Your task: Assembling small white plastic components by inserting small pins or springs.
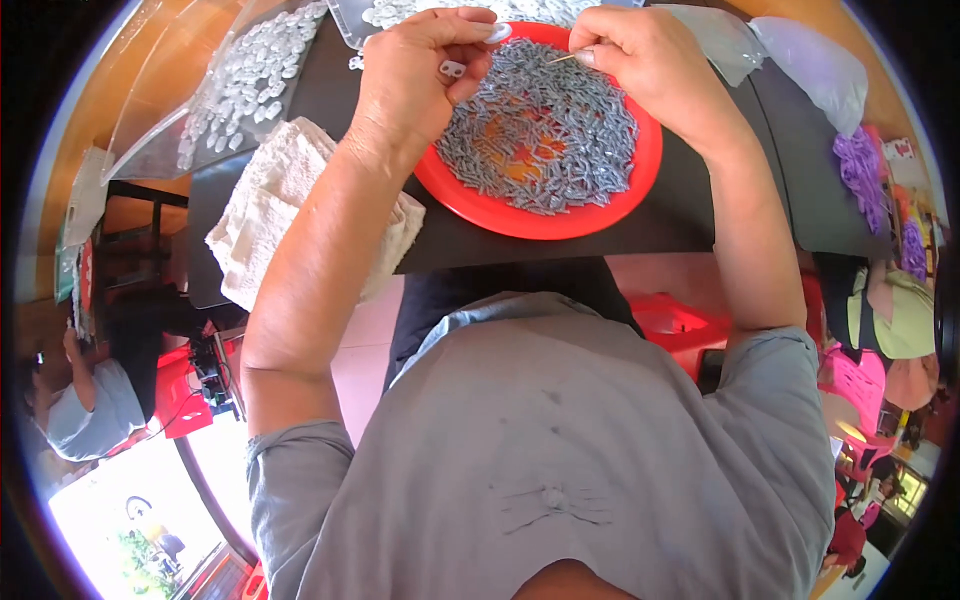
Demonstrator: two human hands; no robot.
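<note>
My left hand [425, 75] is raised over the left rim of a round red tray [545, 228]. Its fingers pinch a small white plastic piece [498, 33], and a second white piece with two dark holes [452, 69] sits against the curled fingers. Above the tray's far right side, my right hand [645, 60] is closed in a pinch on a thin brass-coloured pin [562, 59]. The pin points left, apart from the white pieces. Heaped in the tray are many small grey metal pieces, like screws or pins [540, 185], too small to tell exactly.
Left of my left forearm lies a folded cream towel [270, 190]. Small white pieces [245, 80] lie on clear plastic at the far left, with more in a clear container [400, 12] behind the tray. Plastic bags [815, 70] rest at the far right. Other people sit at both sides.
</note>
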